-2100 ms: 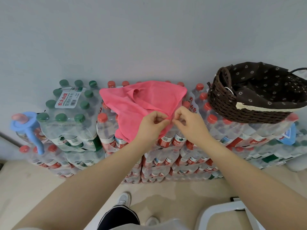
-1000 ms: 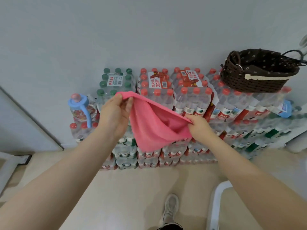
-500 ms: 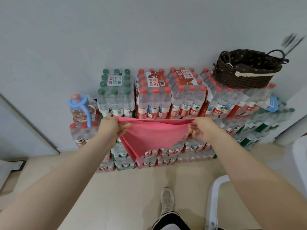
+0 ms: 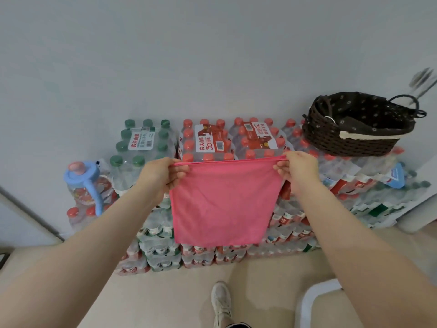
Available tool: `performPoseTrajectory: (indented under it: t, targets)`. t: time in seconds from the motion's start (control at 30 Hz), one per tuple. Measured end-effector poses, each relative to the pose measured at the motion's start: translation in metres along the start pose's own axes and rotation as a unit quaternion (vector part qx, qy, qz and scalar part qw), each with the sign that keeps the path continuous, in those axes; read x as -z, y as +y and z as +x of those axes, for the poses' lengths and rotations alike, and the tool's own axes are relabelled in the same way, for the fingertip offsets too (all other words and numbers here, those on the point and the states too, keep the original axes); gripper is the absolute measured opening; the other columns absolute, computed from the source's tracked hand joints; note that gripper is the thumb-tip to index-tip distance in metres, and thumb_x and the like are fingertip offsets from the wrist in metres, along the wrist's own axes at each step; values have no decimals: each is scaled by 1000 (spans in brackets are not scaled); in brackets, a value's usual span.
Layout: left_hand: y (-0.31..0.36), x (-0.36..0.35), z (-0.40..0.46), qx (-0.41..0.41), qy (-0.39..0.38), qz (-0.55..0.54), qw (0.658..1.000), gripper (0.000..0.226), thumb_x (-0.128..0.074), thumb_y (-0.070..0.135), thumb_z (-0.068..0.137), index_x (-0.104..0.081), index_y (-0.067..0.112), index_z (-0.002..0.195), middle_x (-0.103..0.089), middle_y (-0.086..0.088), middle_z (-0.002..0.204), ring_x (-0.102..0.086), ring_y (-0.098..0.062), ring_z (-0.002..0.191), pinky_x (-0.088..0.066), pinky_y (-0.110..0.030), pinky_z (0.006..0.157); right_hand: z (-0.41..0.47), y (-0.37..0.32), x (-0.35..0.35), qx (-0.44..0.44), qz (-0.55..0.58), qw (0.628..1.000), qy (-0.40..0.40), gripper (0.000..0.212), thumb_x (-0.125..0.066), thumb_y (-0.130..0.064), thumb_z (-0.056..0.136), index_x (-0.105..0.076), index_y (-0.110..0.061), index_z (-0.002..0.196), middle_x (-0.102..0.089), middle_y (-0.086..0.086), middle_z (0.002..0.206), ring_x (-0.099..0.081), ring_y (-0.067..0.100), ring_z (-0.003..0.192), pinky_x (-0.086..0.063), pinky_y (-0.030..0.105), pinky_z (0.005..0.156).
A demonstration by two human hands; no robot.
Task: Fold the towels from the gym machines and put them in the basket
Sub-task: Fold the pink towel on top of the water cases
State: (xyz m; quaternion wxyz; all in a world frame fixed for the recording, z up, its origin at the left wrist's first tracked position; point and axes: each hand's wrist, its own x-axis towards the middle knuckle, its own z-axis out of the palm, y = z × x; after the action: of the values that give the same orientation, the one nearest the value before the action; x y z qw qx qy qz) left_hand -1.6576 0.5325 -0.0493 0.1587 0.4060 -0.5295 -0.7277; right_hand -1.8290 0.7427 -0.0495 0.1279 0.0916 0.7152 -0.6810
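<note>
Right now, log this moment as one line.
step: fold | pink towel: hanging flat, held up | left hand, right hand: grip top corners | basket: on bottle packs, right

My feed: even, soft indoor light, no hard shadows. Wide-angle bend at edges. Mild glare on bottle wrap [image 4: 212, 140]. Motion blur smears object top right [image 4: 423, 81].

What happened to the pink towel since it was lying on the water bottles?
The pink towel was lifted off the bottle packs and spread out; it now hangs flat in the air. The left hand and right hand moved apart from a pinch at its near edge and now grip the top corners. The brown basket stayed on the packs, and the blue-handled jug stayed at the left.
</note>
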Motion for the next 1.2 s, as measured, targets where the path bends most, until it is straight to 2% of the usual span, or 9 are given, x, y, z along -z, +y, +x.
performPoseTrajectory:
  t: [0.1,0.27,0.47,0.67,0.83,0.9,1.0,1.1,1.2]
  targets:
    - [21,-21,34,-9,4,-50,999,23,-36,8,93,-54,11,79,-64,4,46,-48,-1,33,-39,-16,48,34,-22,-13,-44,125,990,-39,12,-46,-3,89,-56,-3,94,-65,8,57,-63,18,62,-54,20,51]
    - [52,-53,95,20,-16,-168,986,25,-34,11,97,-53,10,81,-69,4,54,-61,-2,43,-45,-15,51,92,-54,-38,-7,90,990,-105,15,-43,1,90,-55,-7,88,-64,9,82,-62,15,74,-53,23,66]
    - [74,-85,168,0,12,-159,987,27,-30,14,100,-50,15,82,-68,1,74,-60,-8,71,-46,-18,63,168,-70,-74,66,-18,994,-85,20,-44,-10,96,-48,-15,76,-62,5,70,-57,1,38,-45,12,42]
    - [78,-105,231,17,48,-117,992,25,-30,13,99,-47,14,80,-63,-1,78,-60,-9,70,-48,-17,63,234,-69,-116,95,-87,989,-74,30,-40,-9,96,-46,-15,68,-57,5,64,-53,0,34,-42,12,39]
    - [78,-113,263,-4,65,-44,997,19,-33,12,98,-46,14,84,-61,-7,91,-59,-10,72,-49,-18,67,264,-47,-138,132,-211,963,-99,14,-47,-11,92,-56,-3,99,-62,9,86,-57,17,78,-48,36,77]
    - [71,-115,266,-33,71,-3,997,9,-38,9,96,-45,10,102,-56,-11,99,-56,-10,72,-49,-16,63,261,-36,-137,138,-267,945,-127,42,-50,-18,91,-40,-3,130,-58,7,99,-53,19,93,-44,39,91]
    - [58,-113,256,-93,80,79,989,42,-42,5,93,-33,7,134,-51,-11,121,-57,-14,95,-48,-22,82,249,-28,-124,153,-262,943,-139,56,-46,-23,94,-25,-10,144,-49,11,136,-47,24,125,-35,38,108]
    - [46,-104,230,-145,93,252,952,45,-42,12,94,-33,10,138,-43,-6,141,-44,-19,125,-32,-25,101,238,-24,-107,185,-275,935,-130,50,-45,-21,95,-33,-10,142,-39,8,146,-37,20,135,-27,32,113]
    - [34,-89,199,-165,98,325,926,38,-46,17,92,-44,9,130,-53,-7,131,-51,-19,115,-38,-29,95,213,-18,-84,210,-287,927,-123,39,-47,-16,94,-47,-9,132,-49,8,137,-45,20,128,-32,26,102]
